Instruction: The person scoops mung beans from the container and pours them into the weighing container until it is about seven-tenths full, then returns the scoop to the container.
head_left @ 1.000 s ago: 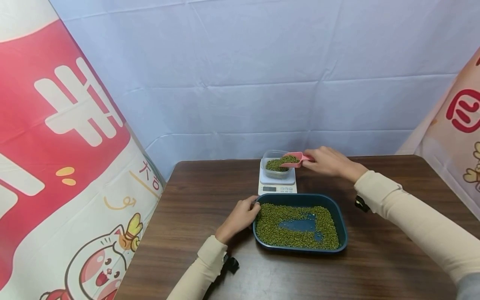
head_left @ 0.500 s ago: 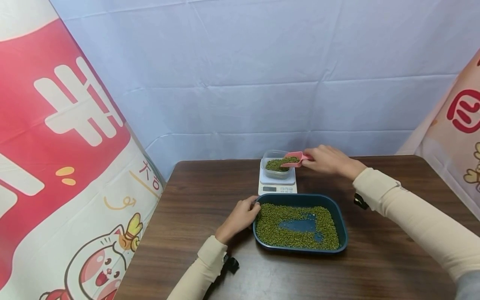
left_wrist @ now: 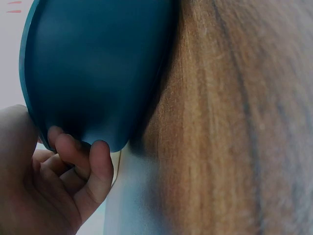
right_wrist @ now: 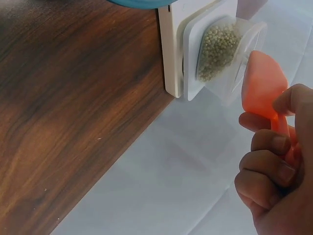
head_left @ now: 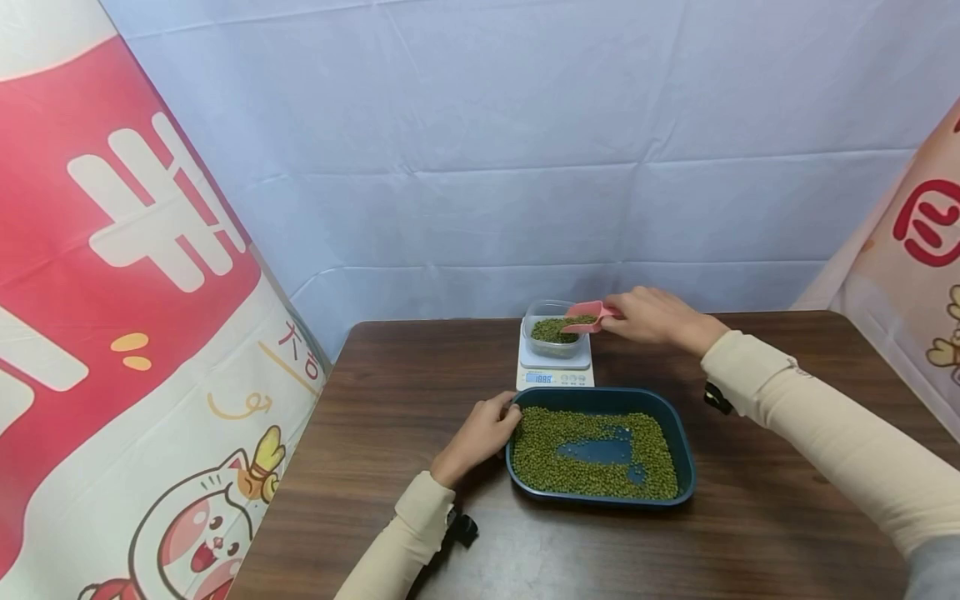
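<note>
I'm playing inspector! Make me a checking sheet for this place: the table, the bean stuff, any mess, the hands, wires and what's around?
Surface: dark brown wooden table.
Job's things: blue tray with small green beans and some bare floor; behind it, a white scale, display lit, carrying a clear tub partly filled with beans; pink scoop with beans in it, its tip over the tub.
Clutter: nothing seen.
Hands: left hand holds the tray's left rim; right hand grips the scoop's handle.
Cables: nothing seen.
Surroundings: pale cloth behind; printed banners at both sides.
</note>
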A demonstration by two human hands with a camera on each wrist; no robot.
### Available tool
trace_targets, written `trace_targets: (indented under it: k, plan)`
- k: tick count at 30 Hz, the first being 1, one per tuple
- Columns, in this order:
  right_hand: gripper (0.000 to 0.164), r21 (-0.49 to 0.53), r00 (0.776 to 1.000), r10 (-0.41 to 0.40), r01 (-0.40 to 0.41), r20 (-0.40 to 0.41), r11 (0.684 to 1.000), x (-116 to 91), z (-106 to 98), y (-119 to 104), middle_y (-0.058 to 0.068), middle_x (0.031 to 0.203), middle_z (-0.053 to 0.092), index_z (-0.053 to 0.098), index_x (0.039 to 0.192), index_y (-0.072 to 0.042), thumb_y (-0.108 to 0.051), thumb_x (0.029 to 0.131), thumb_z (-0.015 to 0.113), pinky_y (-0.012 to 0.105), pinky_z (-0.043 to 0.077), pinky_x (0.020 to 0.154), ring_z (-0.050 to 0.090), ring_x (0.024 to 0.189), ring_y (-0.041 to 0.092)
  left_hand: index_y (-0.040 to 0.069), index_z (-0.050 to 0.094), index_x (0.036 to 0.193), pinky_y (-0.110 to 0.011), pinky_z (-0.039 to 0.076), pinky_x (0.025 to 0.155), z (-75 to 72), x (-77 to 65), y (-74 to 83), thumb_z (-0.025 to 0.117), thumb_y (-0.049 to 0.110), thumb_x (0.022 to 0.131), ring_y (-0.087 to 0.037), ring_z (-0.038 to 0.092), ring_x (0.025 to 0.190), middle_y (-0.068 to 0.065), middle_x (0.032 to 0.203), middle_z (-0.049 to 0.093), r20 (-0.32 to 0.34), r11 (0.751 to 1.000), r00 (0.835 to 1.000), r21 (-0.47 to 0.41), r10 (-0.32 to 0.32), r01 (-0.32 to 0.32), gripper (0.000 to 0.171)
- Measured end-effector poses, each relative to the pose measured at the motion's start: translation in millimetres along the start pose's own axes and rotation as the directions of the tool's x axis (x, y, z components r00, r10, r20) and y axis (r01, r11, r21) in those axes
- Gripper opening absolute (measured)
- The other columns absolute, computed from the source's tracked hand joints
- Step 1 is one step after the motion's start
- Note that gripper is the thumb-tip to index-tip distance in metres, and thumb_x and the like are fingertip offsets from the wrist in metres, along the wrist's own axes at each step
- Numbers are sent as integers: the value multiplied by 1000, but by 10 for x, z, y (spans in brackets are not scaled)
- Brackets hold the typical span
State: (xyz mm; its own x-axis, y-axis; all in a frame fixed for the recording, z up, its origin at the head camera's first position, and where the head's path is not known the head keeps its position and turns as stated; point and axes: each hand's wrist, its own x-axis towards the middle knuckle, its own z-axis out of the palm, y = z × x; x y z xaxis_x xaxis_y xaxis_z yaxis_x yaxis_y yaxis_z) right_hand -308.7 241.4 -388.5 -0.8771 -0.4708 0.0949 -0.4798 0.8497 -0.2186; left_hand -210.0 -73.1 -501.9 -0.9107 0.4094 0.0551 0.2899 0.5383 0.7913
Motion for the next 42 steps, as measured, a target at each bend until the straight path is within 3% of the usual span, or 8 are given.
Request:
trace_targets:
  k: [15, 42]
  plan:
    - [16, -33, 999, -14, 15, 32, 999, 2, -81, -37, -1, 58, 47, 57, 81, -19, -29, 94, 54, 27, 30, 42, 38, 46, 12, 20, 55, 132, -31, 51, 38, 20, 22, -46, 38, 26, 104, -19, 55, 39, -1, 68, 65, -2, 1000, 1000, 4, 1, -1, 33]
    - [20, -76, 999, -22, 26, 45, 997, -24, -157, -53, 0, 59, 45, 55, 78, -18, -30, 93, 56, 28, 29, 46, 36, 50, 14, 16, 56, 132, -32, 51, 37, 14, 23, -46, 40, 24, 104, -24, 57, 41, -1, 76, 70, 1, 1000, 1000, -18, -3, 3, 33]
